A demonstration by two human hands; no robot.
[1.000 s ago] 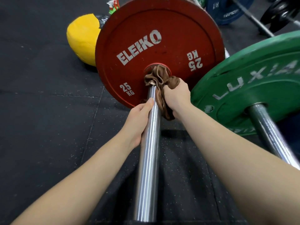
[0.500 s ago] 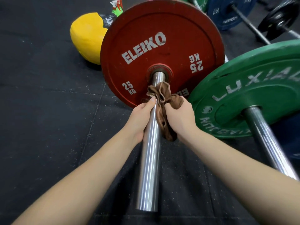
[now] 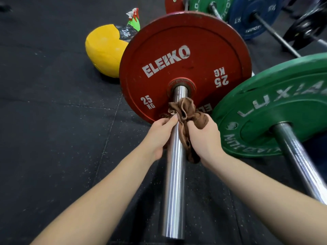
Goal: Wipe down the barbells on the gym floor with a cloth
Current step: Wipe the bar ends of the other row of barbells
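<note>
The bar [image 3: 174,174] lies on the black rubber floor [image 3: 53,138], its chrome end pointing toward the camera. A red plate [image 3: 185,55] marked ELEIKO and 25 KG is loaded on it and stands upright.

The brown cloth [image 3: 185,110] is bunched over the top of the bar, just short of the red plate's hub and not touching it. One end of the cloth hangs down on the right side of the bar.

The left hand [image 3: 159,133] is curled against the left side of the bar, and its thumb and forefinger pinch the near edge of the cloth. The right hand [image 3: 205,137] is closed round the hanging part of the cloth, on the right side of the bar. Both hands sit close together, with the bar between them.

A green plate [image 3: 276,106] on a second bar [image 3: 299,161] stands just beside the red plate, on its right. A yellow ball [image 3: 104,50] rests on the floor to the left, behind the red plate. More plates, including a blue plate [image 3: 253,16], stand farther back.
</note>
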